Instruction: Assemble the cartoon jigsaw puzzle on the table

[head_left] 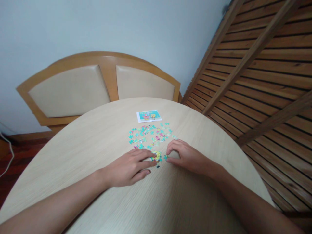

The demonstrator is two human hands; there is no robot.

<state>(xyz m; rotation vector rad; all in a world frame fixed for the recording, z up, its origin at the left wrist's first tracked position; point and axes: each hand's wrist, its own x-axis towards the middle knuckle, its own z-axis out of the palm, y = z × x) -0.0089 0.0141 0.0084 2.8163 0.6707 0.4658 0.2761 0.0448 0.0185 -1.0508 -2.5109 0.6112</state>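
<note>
A partly joined jigsaw section (156,156) with a yellow cartoon figure lies on the table in front of me. My left hand (129,165) rests palm down with its fingers spread, and the fingertips touch the left side of that section. Just to the right, my right hand (184,156) is curled, with thumb and forefinger around a small green-and-yellow puzzle piece (166,157). A small gap separates this piece from the joined section. Several loose puzzle pieces (143,130), mostly turquoise with some pink and yellow, are scattered beyond both hands.
Behind the loose pieces lies a picture sheet (149,116) with two cartoon figures. The round pale wooden table (97,136) carries everything. Across it stands a bench back with cream panels (70,91). A slatted wooden partition (263,71) slants along the right.
</note>
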